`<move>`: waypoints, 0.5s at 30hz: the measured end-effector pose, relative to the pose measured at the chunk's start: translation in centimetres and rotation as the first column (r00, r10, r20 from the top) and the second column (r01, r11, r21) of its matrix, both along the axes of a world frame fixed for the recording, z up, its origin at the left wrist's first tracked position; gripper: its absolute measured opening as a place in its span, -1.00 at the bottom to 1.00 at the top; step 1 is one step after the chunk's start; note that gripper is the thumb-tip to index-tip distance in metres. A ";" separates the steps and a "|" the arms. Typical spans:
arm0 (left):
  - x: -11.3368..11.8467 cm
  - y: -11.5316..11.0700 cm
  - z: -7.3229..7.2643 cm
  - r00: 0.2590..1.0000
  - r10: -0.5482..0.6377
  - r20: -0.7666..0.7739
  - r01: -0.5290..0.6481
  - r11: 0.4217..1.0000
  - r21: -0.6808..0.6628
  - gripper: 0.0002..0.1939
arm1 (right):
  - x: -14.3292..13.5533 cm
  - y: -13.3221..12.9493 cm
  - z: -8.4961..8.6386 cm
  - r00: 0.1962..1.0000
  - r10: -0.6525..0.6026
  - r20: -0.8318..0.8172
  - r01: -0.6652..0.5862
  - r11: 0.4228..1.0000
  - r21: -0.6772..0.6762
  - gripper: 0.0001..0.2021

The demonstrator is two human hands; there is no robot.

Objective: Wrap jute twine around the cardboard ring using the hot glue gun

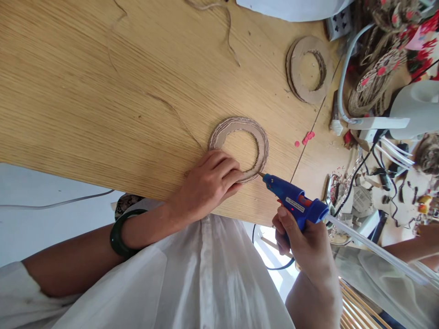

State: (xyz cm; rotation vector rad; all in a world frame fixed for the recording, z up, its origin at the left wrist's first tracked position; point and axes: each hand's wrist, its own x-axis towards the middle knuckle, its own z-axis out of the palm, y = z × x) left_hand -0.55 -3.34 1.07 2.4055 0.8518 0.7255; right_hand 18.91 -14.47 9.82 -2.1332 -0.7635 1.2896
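A cardboard ring (263, 145) with twine wound along its outer edge lies near the front edge of the wooden table. My left hand (214, 176) grips the ring's lower left side, its fingers bent over the rim. In my right hand (302, 237) is a blue hot glue gun (291, 198), held by its handle. The gun's nozzle meets the lower right part of the ring, and a long clear glue stick (373, 246) sticks out of its back. A thin strand of twine (178, 116) runs from the ring across the table to the upper left.
Stacked cardboard rings (295, 68) lie at the upper right, near small red paper discs (308, 137). Another strand of twine (228, 27) rests at the top. Cables, a power strip (339, 25) and craft scraps crowd the right side. Another person's arm (411, 246) shows at the right edge.
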 end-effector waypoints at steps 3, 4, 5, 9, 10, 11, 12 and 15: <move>0.0 0.0 -0.1 1.000 -0.004 0.001 0.004 1.000 0.001 -0.90 | -0.1 -0.2 0.2 1.000 0.016 0.008 -0.016 1.000 0.006 -0.63; 0.0 0.0 -0.1 1.000 -0.006 0.000 0.006 1.000 0.001 -0.89 | -0.1 -0.3 0.2 1.000 0.027 0.010 -0.027 1.000 -0.001 -0.63; 0.0 0.0 -0.1 1.000 -0.006 0.000 0.006 1.000 0.003 -0.90 | -0.1 -0.3 0.2 0.999 0.036 0.007 -0.036 0.999 -0.009 -0.63; 0.0 0.0 0.1 1.000 -0.004 -0.006 0.004 1.000 0.002 -0.91 | -0.2 -0.5 0.0 0.999 0.039 -0.011 -0.039 0.999 -0.018 -0.63; 0.0 0.0 0.1 1.000 -0.004 -0.008 0.004 1.000 -0.002 -0.92 | -0.2 -0.5 0.0 0.999 0.039 -0.007 -0.039 0.999 -0.017 -0.63; 0.0 0.0 0.2 1.000 -0.005 -0.010 0.005 1.000 -0.007 -0.92 | -0.2 -0.5 0.0 0.999 0.039 -0.004 -0.039 0.999 -0.019 -0.63; -0.1 0.0 0.2 1.000 -0.005 -0.011 0.005 1.000 -0.010 -0.92 | -0.2 -0.5 0.0 0.999 0.040 -0.004 -0.040 0.999 -0.020 -0.64; 0.0 0.0 0.3 1.000 0.004 -0.020 -0.004 1.000 0.004 -0.92 | 0.0 -0.5 0.1 0.999 0.028 -0.021 -0.028 1.000 0.005 -0.65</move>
